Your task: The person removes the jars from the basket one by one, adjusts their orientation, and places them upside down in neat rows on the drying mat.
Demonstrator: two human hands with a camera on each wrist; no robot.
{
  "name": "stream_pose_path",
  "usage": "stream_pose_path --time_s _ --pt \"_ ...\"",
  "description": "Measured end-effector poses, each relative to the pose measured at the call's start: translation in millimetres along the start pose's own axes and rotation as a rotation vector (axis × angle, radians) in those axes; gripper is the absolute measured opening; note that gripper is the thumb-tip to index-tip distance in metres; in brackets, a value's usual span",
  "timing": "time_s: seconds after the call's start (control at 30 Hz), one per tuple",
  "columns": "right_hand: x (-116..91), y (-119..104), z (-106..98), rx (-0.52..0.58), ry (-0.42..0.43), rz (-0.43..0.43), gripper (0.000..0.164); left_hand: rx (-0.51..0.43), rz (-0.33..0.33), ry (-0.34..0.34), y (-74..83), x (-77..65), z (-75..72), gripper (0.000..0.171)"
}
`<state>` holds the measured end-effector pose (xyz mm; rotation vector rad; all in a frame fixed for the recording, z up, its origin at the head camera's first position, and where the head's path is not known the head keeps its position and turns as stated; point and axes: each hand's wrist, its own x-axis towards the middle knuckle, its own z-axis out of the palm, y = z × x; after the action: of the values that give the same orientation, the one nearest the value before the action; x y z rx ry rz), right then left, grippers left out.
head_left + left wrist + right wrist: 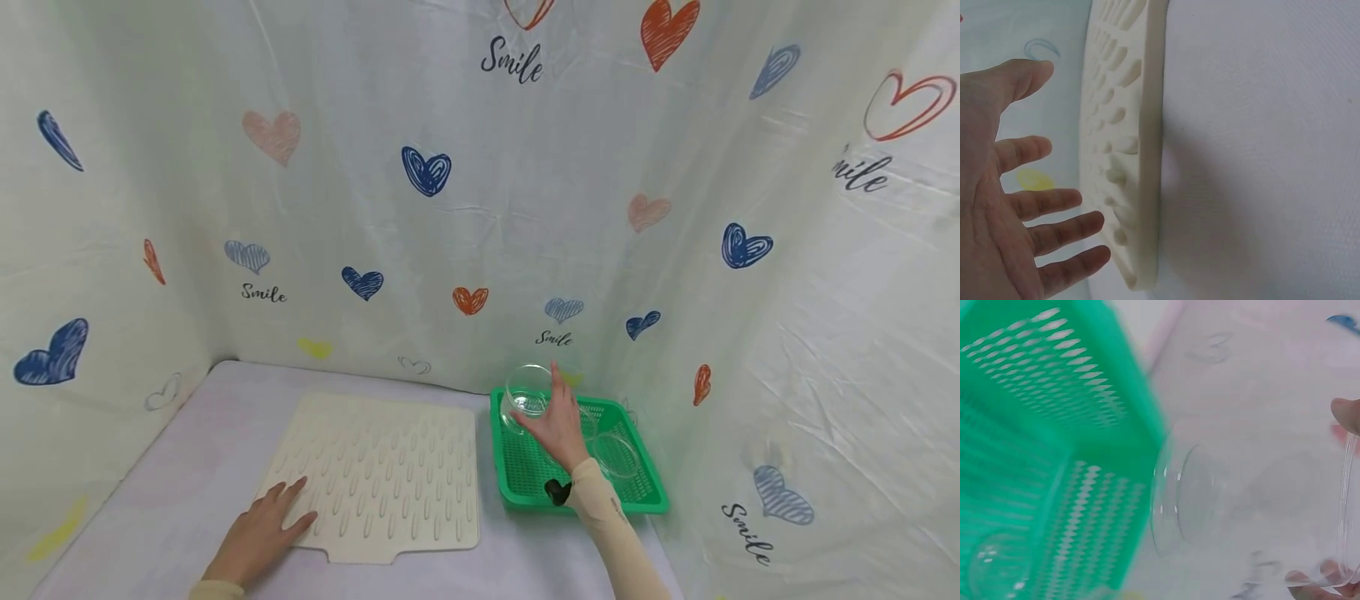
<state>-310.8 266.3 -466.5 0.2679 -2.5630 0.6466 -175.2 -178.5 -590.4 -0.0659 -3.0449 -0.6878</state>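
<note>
My right hand (558, 425) grips a clear, round-walled glass bowl (529, 380) by its rim, above the back left of a green basket (504, 498). In the right wrist view, the bowl's transparent side (1260, 512) shows, with a thumb and fingertips at the rim on the right. More clear glassware (617, 455) lies in the basket. My left hand (255, 537) hovers at the left front edge of a cream slotted mat (386, 475). Its fingers are extended and spread with nothing held, as the left wrist view shows.
White curtains (360, 208) printed with hearts and "Smile" close in the back and both sides. The basket stands right of the mat, close to the back and right curtains. A pale cloth (180, 467) covers the table around the mat.
</note>
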Motion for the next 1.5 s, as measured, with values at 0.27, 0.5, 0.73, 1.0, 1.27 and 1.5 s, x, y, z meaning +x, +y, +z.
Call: stream_pose_path --time_s 0.27,0.5,0.73,1.0,1.27,1.5 --pt "0.4 -57.3 -26.2 -0.011 0.073 -0.235 0.117 -0.011 0.009 0.003 2.6 2.0 -6.5 0.076" --pt "-9.6 -95.7 -35.9 -0.056 0.107 -0.458 0.113 -0.162 0.065 0.003 24.7 7.2 -16.3 0.078" --pt "-23.8 -122.0 -23.4 -0.285 0.101 -0.644 0.107 -0.342 0.156 0.014 90.3 21.0 -36.9 0.076" --pt "-42.8 -147.9 -10.9 -0.504 0.025 -0.744 0.115 -0.418 0.304 0.066 157.9 30.4 -50.4 0.090" --pt "-58.1 -155.3 -4.8 -0.550 -0.054 -0.773 0.122 -0.386 0.371 0.107 172.3 35.9 -45.1 0.098" --pt "-64.7 -151.1 2.3 -0.530 -0.091 -0.795 0.122 -0.418 0.423 0.113 171.8 38.9 -38.5 0.096"
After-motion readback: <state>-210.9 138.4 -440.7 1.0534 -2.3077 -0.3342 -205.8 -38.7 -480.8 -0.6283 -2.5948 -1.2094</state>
